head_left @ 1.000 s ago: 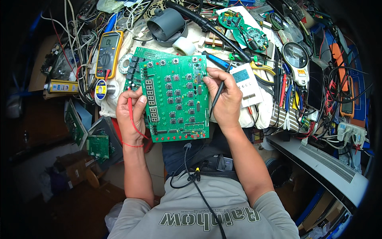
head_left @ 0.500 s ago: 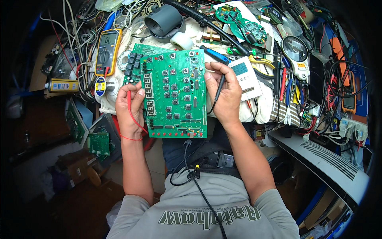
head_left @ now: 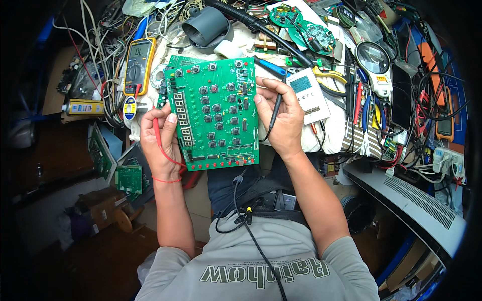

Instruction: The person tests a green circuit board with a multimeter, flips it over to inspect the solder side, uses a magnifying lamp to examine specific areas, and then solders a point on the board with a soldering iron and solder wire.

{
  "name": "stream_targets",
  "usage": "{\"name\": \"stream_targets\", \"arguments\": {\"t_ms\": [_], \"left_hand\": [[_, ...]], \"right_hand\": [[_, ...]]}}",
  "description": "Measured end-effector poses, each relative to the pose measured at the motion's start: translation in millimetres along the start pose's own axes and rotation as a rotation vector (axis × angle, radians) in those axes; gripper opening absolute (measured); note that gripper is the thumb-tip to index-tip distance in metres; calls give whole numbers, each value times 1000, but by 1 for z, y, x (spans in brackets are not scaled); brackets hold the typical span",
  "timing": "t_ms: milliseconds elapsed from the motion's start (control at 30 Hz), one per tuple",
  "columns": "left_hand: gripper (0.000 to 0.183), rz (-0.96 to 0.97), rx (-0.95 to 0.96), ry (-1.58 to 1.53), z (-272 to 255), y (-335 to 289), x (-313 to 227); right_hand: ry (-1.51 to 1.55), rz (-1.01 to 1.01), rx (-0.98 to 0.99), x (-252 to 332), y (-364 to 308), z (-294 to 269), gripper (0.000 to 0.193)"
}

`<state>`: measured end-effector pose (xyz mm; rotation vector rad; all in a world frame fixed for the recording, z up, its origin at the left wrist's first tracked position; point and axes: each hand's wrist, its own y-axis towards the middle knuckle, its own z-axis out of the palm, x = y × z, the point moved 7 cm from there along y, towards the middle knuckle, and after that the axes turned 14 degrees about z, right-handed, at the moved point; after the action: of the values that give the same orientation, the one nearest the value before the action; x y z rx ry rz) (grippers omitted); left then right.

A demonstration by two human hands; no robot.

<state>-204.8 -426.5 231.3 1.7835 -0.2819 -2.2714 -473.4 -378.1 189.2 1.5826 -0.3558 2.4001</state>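
Note:
A green circuit board point(head_left: 206, 125) with several black push buttons, a column of white digit displays and a row of red LEDs is held up between my hands, tilted a little to the left. My left hand point(head_left: 159, 140) grips its left edge and also carries a red test probe point(head_left: 158, 134). At the right edge, my right hand point(head_left: 282, 120) has its fingers round a black test probe point(head_left: 277, 111) while its thumb rests against the board. Behind the upper left corner, a second green board point(head_left: 188, 61) is mostly hidden. A yellow multimeter point(head_left: 134, 70) lies beyond my left hand.
Right of the board lies a white device with a small screen point(head_left: 307, 95). Pliers point(head_left: 329, 75), a magnifier point(head_left: 372, 62) and a dark grey cylinder point(head_left: 205, 27) lie farther back. Tangled cables point(head_left: 90, 45) fill the far left; a power strip point(head_left: 449, 163) sits at the right.
The board has turned slightly counterclockwise and shifted a little left, covering more of the second board. My left hand has moved slightly left with it; both probes stay in my hands.

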Motion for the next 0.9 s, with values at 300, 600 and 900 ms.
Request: {"name": "stream_targets", "arguments": {"t_ms": [300,600,900], "left_hand": [[24,74,13,0,6,-3,-21],[26,-25,68,24,-8,6,9],[27,-96,53,-13,-20,10,33]], "right_hand": [[-40,7,53,-1,-2,0,37],[-776,-217,-40,31,-20,0,45],[-1463,-354,-35,82,-37,-15,60]]}}
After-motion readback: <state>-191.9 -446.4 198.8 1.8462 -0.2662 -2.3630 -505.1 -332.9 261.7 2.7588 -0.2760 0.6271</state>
